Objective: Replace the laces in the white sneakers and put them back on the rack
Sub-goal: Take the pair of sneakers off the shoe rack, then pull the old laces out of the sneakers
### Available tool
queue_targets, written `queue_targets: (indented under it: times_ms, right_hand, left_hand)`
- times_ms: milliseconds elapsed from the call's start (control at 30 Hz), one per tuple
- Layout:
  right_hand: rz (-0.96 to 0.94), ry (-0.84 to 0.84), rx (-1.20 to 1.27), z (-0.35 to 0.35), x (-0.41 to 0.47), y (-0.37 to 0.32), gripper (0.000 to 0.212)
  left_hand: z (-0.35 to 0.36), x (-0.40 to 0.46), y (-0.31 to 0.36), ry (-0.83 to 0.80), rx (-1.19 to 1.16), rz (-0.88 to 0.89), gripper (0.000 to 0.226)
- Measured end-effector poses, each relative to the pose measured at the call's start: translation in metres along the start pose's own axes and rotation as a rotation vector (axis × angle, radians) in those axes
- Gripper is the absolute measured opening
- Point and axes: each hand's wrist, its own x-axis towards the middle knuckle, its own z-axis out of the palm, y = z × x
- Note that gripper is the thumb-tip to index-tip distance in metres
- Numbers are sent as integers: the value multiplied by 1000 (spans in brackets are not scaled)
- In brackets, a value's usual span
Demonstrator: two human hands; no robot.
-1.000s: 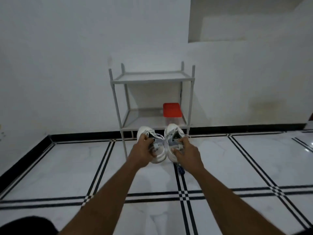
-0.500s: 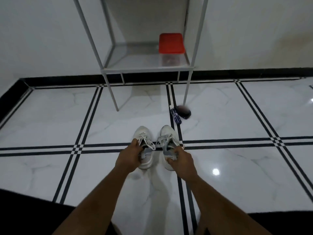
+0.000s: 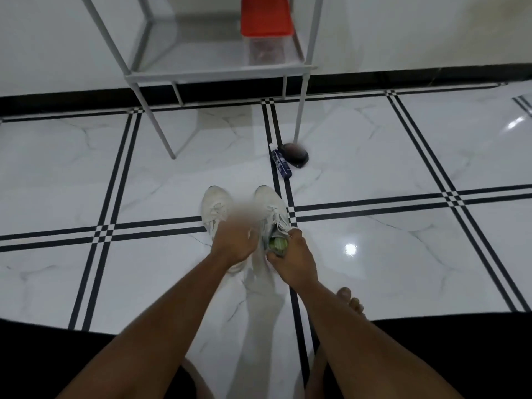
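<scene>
Lowered onto marble floor (image 3: 374, 168) — sneakers (image 3: 214, 207) gripped by both hands (image 3: 234, 244) — rack (image 3: 218, 73) behind.

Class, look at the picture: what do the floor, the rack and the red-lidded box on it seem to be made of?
Floor: polished marble-look tile, judging by grey veins and glare spots. Rack: probably painted metal, with thin pale-grey tubes. Red-lidded box: likely plastic, with a see-through body and an opaque lid.

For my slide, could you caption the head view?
Both hands at white sneakers on floor before rack.
</scene>
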Motion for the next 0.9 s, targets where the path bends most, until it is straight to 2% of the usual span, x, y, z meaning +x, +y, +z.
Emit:
queue_targets:
  times_ms: [133,200,267,333,500,700,833,900]
  right_hand:
    - [30,8,15,3,9,7,68]
    - [25,3,21,2,11,8,70]
    - [28,2,16,0,12,7,76]
    - [36,6,3,-1,14,8,76]
    - [51,31,-64,5,16,9,59]
    - [49,40,-82,6,17,13,66]
    - [48,49,-80,7,18,14,66]
    - [54,50,-82,8,18,13,65]
  left_hand:
    - [24,21,23,-113,49,-18,26]
    - [35,31,26,-184,97,-35,36]
    - [41,40,24,-190,39,-71,41]
    - [45,46,21,-169,-18,-94,36]
    - [44,55,13,-125,-121,-191,26]
    - [44,55,8,-91,-203,-186,10]
    - [23,66,14,46,-332,-148,16]
    - [6,78,20,164,-404,-146,17]
